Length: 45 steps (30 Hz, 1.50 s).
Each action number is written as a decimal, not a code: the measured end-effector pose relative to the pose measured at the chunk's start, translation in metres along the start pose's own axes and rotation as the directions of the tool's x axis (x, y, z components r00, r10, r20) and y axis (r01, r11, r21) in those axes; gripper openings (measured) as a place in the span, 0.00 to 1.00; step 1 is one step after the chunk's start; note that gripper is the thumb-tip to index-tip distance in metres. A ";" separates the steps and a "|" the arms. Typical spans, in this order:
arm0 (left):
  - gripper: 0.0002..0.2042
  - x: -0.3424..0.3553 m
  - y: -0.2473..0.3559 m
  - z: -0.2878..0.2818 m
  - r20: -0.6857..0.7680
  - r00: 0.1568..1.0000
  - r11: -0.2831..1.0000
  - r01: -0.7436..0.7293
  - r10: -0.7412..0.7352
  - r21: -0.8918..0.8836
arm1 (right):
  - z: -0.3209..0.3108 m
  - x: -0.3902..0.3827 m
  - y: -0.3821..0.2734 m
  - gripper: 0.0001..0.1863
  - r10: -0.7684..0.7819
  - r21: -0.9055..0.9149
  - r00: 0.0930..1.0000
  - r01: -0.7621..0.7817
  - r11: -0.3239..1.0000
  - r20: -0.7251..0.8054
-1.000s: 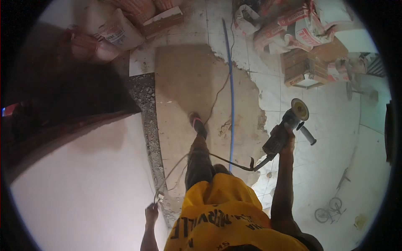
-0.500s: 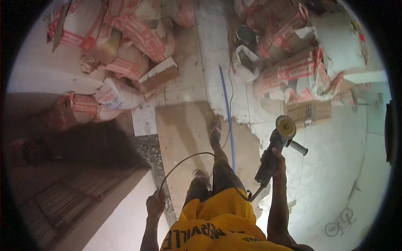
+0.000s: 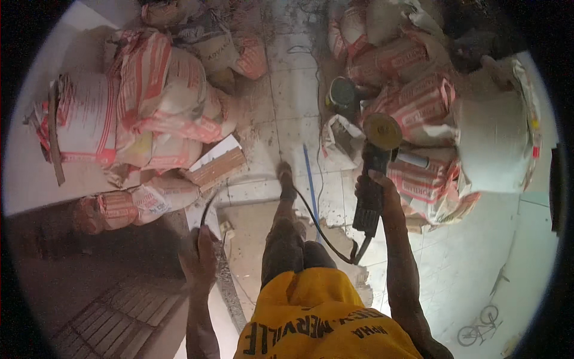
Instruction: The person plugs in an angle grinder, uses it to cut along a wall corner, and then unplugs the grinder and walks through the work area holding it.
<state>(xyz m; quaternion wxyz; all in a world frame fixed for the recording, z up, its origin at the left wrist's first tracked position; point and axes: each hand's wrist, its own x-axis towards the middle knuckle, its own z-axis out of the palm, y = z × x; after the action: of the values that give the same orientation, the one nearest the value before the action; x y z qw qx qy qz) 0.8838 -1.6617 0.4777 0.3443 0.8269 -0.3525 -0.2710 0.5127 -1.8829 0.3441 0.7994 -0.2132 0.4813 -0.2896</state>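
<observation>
My right hand is closed around the dark body of an angle grinder. The tool stands upright, its round yellowish disc at the top and a side handle jutting right. From its lower end, a black power cord loops across in front of my legs to my left hand. That hand is closed on the cord, which bends up out of the fingers.
Red-and-white sacks are heaped at left and right. A dark bucket and an opened white sack stand beside the right heap. A blue pipe lies along the tiled floor. At lower left is a dark recess with slats.
I have stepped forward, and the sack heaps are nearer. The grinder has shifted slightly left and farther forward. My left hand is higher in view, still on the cord.
</observation>
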 end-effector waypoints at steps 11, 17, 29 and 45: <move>0.15 0.311 0.148 0.118 0.104 0.965 0.969 -0.246 0.243 0.017 | 0.119 0.193 -0.161 0.21 -0.040 -0.092 0.991 0.052 0.994 0.130; 0.18 0.487 0.215 0.161 -0.143 0.923 0.930 -0.340 0.358 0.140 | 0.183 0.297 -0.236 0.22 -0.048 0.053 0.975 0.037 0.998 0.217; 0.17 0.745 0.326 0.268 -0.120 0.991 0.931 -0.103 0.065 -0.349 | 0.229 0.526 -0.364 0.27 -0.088 0.271 0.873 -0.052 0.961 0.479; 0.14 0.818 0.112 0.393 -0.037 0.993 0.992 0.114 -0.116 -0.052 | 0.295 0.651 -0.549 0.31 -0.106 0.411 0.715 -0.268 0.871 0.691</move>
<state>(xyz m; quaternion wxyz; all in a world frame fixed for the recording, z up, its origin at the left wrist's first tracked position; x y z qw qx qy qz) 1.0622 -2.4974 0.1526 0.3557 0.8422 -0.2906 -0.2823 0.8747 -2.7062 0.3951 0.9596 -0.0771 0.0673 -0.2622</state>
